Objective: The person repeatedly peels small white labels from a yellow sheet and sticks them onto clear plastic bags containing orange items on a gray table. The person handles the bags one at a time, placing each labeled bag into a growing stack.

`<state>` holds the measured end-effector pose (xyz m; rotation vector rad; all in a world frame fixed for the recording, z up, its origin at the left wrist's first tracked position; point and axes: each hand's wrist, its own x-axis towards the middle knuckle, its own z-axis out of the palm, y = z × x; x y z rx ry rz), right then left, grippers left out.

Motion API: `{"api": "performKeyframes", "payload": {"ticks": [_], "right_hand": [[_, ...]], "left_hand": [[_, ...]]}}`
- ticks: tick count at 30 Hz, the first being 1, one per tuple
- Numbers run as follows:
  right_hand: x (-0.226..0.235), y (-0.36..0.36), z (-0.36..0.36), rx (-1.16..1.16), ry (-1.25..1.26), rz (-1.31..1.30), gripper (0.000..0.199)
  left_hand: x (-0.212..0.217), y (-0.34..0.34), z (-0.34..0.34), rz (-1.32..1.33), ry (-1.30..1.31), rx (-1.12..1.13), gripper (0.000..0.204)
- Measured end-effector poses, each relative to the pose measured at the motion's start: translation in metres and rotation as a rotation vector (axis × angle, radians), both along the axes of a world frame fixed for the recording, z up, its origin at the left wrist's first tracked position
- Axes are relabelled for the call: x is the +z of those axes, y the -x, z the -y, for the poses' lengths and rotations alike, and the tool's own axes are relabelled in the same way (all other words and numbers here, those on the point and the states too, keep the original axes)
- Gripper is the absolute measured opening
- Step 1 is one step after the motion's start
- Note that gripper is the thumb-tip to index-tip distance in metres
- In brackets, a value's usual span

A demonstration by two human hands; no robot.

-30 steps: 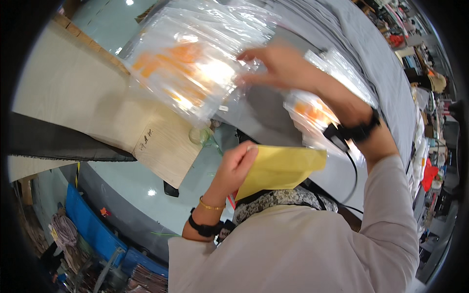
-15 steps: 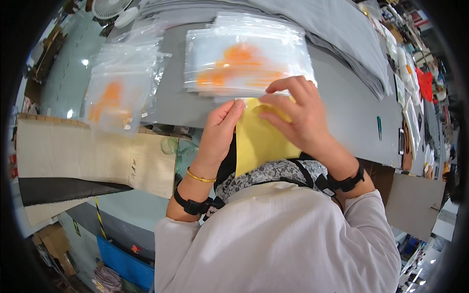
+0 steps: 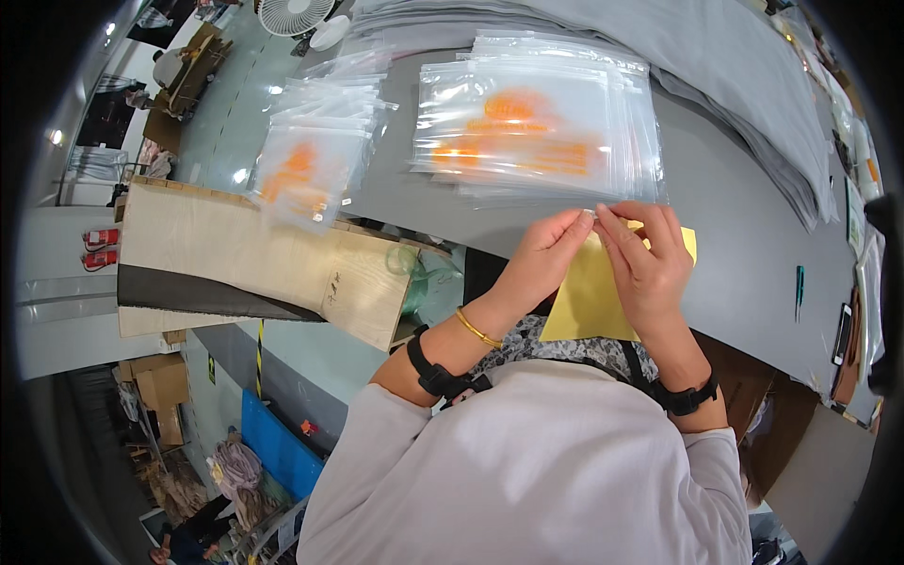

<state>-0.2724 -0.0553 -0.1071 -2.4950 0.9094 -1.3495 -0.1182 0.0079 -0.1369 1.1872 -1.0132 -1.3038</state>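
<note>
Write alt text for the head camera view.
Both hands, left hand and right hand, pinch the top edge of a yellow sheet at a grey table. Beyond them lie a stack of clear bags with orange print and a second pile.

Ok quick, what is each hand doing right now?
Left hand: closed, pinching the top edge of the flat yellow paper sheet.
Right hand: closed, pinching the same edge.
</note>
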Motion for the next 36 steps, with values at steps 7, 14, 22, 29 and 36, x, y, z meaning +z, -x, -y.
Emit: {"api": "performKeyframes", "payload": {"ticks": [7, 14, 22, 29, 36], "right_hand": [[-0.019, 0.014, 0.008, -0.003, -0.058, 0.029, 0.018], [-0.008, 0.016, -0.001, 0.128, -0.634, 0.264, 0.009], [-0.022, 0.005, 0.098, 0.145, -0.889, 0.063, 0.019], [-0.081, -0.016, 0.108, 0.115, -0.96, -0.037, 0.015], [-0.079, -0.019, 0.106, 0.096, -0.846, -0.145, 0.009]], "left_hand": [[-0.013, 0.005, 0.007, -0.016, -0.119, -0.091, 0.036], [-0.02, -0.016, 0.009, 0.098, -0.002, -0.045, 0.023], [-0.002, -0.09, 0.042, 0.92, 0.637, -0.284, 0.011], [-0.036, -0.058, 0.039, 1.208, 0.693, -0.285, 0.013], [-0.033, -0.056, 0.035, 1.266, 0.618, -0.279, 0.015]]}}
